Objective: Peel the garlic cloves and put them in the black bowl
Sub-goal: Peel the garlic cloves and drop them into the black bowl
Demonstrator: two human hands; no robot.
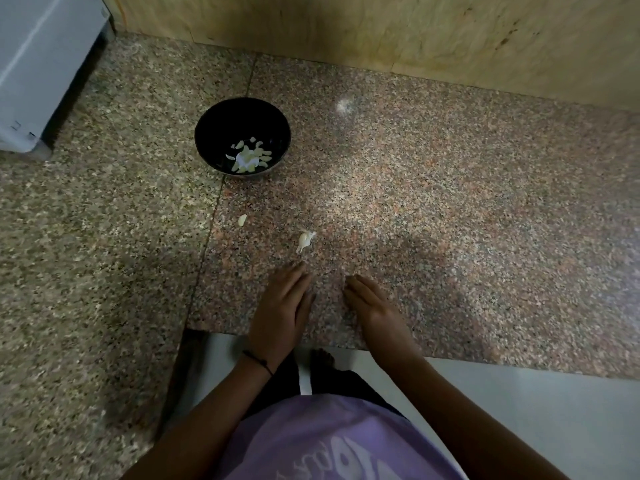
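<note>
A black bowl point(242, 136) stands on the granite counter point(450, 209) at the back left, with several pale peeled garlic cloves point(250, 156) inside it. One loose clove point(242, 220) lies on the counter in front of the bowl. A second clove point(304, 241) with a bit of papery skin lies just beyond my left fingertips. My left hand point(282, 308) rests flat on the counter, fingers together, holding nothing. My right hand point(372, 308) lies flat beside it, a short gap apart, also holding nothing.
A wooden panel point(381, 32) backs the counter. A white appliance point(38, 67) stands at the far left corner. The counter's front edge point(277, 336) runs just under my wrists, with a recess below where my feet show.
</note>
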